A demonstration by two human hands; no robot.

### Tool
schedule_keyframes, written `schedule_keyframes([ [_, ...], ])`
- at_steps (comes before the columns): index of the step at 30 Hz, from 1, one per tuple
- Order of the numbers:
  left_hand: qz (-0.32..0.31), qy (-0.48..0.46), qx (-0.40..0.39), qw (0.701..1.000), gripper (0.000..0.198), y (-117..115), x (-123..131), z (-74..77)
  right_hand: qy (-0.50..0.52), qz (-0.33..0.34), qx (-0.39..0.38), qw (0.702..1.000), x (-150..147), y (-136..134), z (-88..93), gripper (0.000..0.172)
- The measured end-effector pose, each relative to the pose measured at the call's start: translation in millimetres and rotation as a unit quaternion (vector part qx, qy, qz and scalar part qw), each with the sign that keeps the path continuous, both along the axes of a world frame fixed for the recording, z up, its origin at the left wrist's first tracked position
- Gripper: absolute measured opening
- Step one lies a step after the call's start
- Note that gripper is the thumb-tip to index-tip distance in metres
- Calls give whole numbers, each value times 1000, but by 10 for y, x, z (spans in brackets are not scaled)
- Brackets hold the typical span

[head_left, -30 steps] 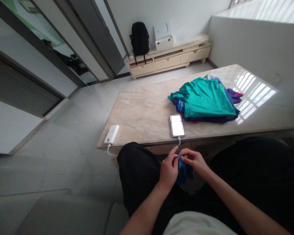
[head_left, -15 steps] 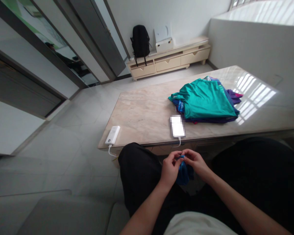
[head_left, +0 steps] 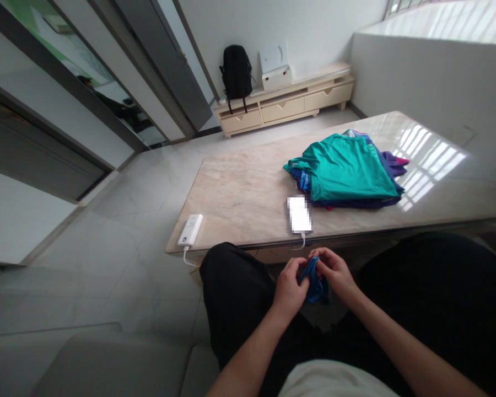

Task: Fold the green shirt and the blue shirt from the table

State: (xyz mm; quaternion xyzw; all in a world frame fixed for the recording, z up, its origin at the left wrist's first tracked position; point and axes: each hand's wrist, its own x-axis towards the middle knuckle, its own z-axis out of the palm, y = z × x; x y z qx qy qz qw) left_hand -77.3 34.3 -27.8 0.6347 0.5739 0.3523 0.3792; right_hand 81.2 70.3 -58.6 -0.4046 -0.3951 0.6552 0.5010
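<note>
A small bunched blue cloth (head_left: 315,284) sits between my two hands above my lap, just below the table's near edge. My left hand (head_left: 288,290) pinches its left side with fingers closed. My right hand (head_left: 335,272) grips its top right, fingers curled over the fabric. On the marble table (head_left: 248,193) lies a pile of folded clothes (head_left: 347,171), with a teal shirt on top and blue and purple pieces beneath it.
A phone (head_left: 299,214) lies at the table's near edge with a white cable hanging off. A white power bank (head_left: 190,230) rests at the near left corner. A black backpack (head_left: 236,71) and white box (head_left: 276,67) stand on a low cabinet (head_left: 285,102) by the far wall.
My hands have bunched the blue cloth tighter and drawn closer together; my right fingers have curled further over it. The view has shifted slightly.
</note>
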Motion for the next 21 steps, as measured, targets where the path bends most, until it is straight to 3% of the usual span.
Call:
schedule_keyframes([
  [4, -17, 72, -12, 997, 27, 5, -33, -30, 18, -10, 14, 1000, 2, -8, 51, 36],
  [10, -44, 125, -48, 990, 32, 9, -96, -73, 40, -72, 23, 996, 108, 60, 131, 33],
  [16, -52, 145, -69, 986, 39, 32, -219, -65, 64, -148, 23, 987, 256, 160, 168, 32],
  [21, -45, 107, -69, 991, 48, 94, -405, -17, 78, -177, 19, 981, 300, 179, 199, 31],
])
